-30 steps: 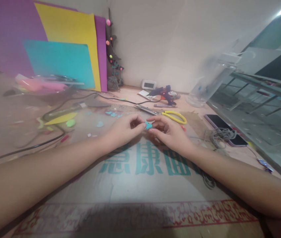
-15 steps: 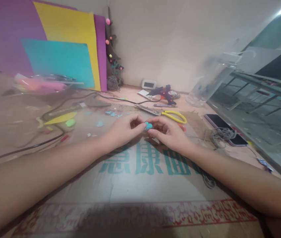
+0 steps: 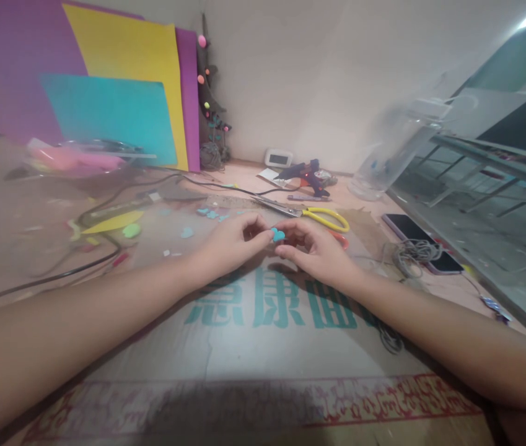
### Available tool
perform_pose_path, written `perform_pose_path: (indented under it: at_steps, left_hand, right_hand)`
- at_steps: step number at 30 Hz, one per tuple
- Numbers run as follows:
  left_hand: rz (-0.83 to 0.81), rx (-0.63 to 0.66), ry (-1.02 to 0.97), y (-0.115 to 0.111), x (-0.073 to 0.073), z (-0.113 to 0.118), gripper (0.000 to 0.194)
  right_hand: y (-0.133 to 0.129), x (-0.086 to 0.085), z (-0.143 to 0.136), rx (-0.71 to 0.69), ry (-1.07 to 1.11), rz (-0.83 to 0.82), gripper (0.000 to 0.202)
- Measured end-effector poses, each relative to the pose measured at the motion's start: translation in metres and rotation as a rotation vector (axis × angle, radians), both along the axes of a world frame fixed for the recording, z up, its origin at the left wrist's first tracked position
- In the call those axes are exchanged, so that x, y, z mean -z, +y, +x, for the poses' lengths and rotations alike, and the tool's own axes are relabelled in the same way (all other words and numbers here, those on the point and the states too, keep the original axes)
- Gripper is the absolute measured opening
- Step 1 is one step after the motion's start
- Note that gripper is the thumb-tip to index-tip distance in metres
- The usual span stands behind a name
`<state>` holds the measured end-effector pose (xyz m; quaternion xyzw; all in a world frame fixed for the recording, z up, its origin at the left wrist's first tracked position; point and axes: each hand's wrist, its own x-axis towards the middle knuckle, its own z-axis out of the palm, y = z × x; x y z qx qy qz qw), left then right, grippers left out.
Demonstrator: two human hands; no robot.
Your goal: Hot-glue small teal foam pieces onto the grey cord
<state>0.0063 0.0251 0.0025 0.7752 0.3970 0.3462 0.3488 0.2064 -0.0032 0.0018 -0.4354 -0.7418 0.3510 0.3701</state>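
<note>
A small turquoise piece with rounded lobes (image 3: pixel 278 235), foam-like in look, is held up between my two hands above a cardboard sheet (image 3: pixel 244 359) with printed green characters. My left hand (image 3: pixel 239 241) pinches its left side between thumb and fingers. From the right, the curled fingers and thumb of my right hand (image 3: pixel 316 251) close around its other side; the exact contact is partly hidden. Yellow-handled scissors (image 3: pixel 323 218) lie just behind my right hand. Several turquoise cut-outs (image 3: pixel 211 214) and a pale blue heart-like piece (image 3: pixel 187 232) lie beyond my left forearm.
A dark glue gun (image 3: pixel 306 175) and a small white clock-like device (image 3: pixel 279 158) are at the back. A phone (image 3: pixel 423 243) with a tangled cable (image 3: pixel 416 255) lies right. Coloured sheets (image 3: pixel 118 118) lean at left; a black cord (image 3: pixel 58 275) crosses the table. A clear jug (image 3: pixel 393 155) stands right.
Both hands stay almost in place. The turquoise piece has shifted or turned very slightly between the fingertips, and the right thumb has moved a little.
</note>
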Motion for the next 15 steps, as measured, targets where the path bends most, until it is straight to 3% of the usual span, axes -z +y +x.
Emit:
perform_pose_path:
  at_steps: [7, 15]
  left_hand:
    - [0.016, 0.002, 0.021, -0.002, -0.002, 0.001, 0.018]
    - [0.029, 0.041, 0.072, -0.007, -0.007, 0.002, 0.017]
  right_hand:
    - [-0.003, -0.011, -0.003, 0.031, 0.042, -0.084, 0.018]
    - [-0.004, -0.012, -0.005, 0.051, -0.046, -0.129, 0.013]
